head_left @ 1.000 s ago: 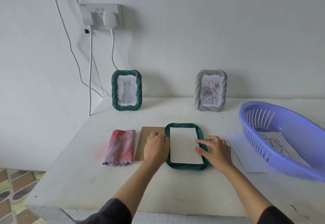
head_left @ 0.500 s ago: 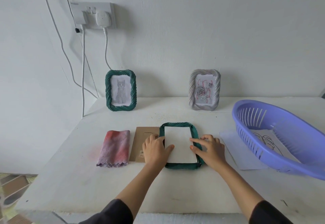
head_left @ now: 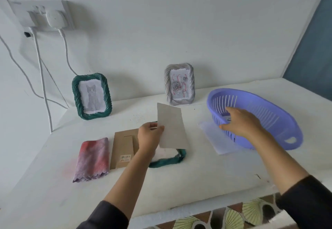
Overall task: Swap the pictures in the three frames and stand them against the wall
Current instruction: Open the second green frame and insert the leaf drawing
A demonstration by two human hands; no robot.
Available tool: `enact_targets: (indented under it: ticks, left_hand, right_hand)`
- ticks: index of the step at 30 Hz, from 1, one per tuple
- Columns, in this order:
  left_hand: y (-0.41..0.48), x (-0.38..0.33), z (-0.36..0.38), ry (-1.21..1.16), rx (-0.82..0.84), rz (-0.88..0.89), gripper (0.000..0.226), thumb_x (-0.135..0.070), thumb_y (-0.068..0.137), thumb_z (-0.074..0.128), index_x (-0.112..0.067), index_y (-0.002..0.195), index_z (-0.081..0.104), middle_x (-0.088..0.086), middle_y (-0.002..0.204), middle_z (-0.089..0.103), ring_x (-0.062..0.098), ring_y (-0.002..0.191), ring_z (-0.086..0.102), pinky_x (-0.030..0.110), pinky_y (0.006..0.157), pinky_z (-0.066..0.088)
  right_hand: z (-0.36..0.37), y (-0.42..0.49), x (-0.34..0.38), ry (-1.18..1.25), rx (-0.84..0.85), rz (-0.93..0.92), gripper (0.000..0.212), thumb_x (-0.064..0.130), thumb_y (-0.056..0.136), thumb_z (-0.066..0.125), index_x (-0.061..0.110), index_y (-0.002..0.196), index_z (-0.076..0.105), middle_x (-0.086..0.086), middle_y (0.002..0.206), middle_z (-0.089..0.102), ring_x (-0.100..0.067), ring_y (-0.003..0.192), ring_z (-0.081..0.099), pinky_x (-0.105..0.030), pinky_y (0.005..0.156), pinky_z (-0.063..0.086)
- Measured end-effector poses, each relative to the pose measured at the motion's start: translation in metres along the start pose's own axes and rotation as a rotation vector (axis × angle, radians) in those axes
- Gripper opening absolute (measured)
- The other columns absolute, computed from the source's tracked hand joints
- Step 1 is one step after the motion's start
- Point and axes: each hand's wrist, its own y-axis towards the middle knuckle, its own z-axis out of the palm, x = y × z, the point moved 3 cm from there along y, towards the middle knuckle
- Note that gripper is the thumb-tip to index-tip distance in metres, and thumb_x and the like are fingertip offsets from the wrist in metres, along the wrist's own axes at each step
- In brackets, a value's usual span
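A green frame with a cat drawing (head_left: 92, 96) and a grey frame with a rose picture (head_left: 179, 84) stand against the wall. A third green frame (head_left: 168, 159) lies face down on the table, partly hidden by my left arm. My left hand (head_left: 149, 137) pinches a grey-white paper sheet (head_left: 171, 127) and holds it upright above that frame. My right hand (head_left: 240, 123) reaches over the near rim of the purple basket (head_left: 280, 121), fingers spread over a line drawing (head_left: 228, 119) inside; no grasp is visible.
A brown cardboard frame backing (head_left: 124, 148) lies left of the flat frame, and a folded pink-purple cloth (head_left: 93, 158) lies further left. White paper (head_left: 213, 139) sticks out from under the basket. A wall socket with cables (head_left: 45, 16) is at the upper left.
My left hand has lifted the sheet out of the flat green frame. My right hand has left the frame and moved right to the basket. The view has tilted and shifted.
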Motion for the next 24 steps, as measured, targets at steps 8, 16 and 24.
enact_targets:
  ticks: [8, 16, 24]
  left_hand:
    - [-0.015, 0.015, 0.102, -0.118, 0.207, -0.228, 0.014, 0.000, 0.081, 0.064, -0.008, 0.086, 0.054, 0.006, 0.059, 0.051, 0.008, 0.032, 0.041, 0.012, 0.033, 0.031]
    - [-0.024, 0.015, 0.166, -0.107, 0.194, -0.255, 0.016, 0.000, 0.079, 0.065, -0.008, 0.085, 0.052, 0.011, 0.071, 0.057, 0.020, 0.053, 0.047, 0.025, 0.049, 0.038]
    - [-0.028, 0.016, 0.178, 0.034, 0.091, -0.186, 0.024, -0.007, 0.073, 0.069, -0.012, 0.089, 0.052, 0.018, 0.101, 0.066, 0.029, 0.079, 0.063, 0.034, 0.068, 0.052]
  right_hand:
    - [-0.018, 0.029, -0.023, 0.226, 0.161, -0.126, 0.048, 0.018, 0.076, 0.067, -0.013, 0.109, 0.052, -0.033, 0.113, 0.057, -0.043, 0.102, 0.058, -0.042, 0.079, 0.049]
    - [-0.039, 0.040, -0.035, 0.327, 0.290, -0.242, 0.020, 0.018, 0.078, 0.067, 0.000, 0.079, 0.057, -0.012, 0.067, 0.040, -0.019, 0.056, 0.037, -0.024, 0.050, 0.031]
    - [-0.022, 0.040, -0.031, 0.350, 0.284, -0.343, 0.026, 0.015, 0.076, 0.066, 0.008, 0.063, 0.045, -0.006, 0.052, 0.032, -0.017, 0.046, 0.031, -0.024, 0.049, 0.028]
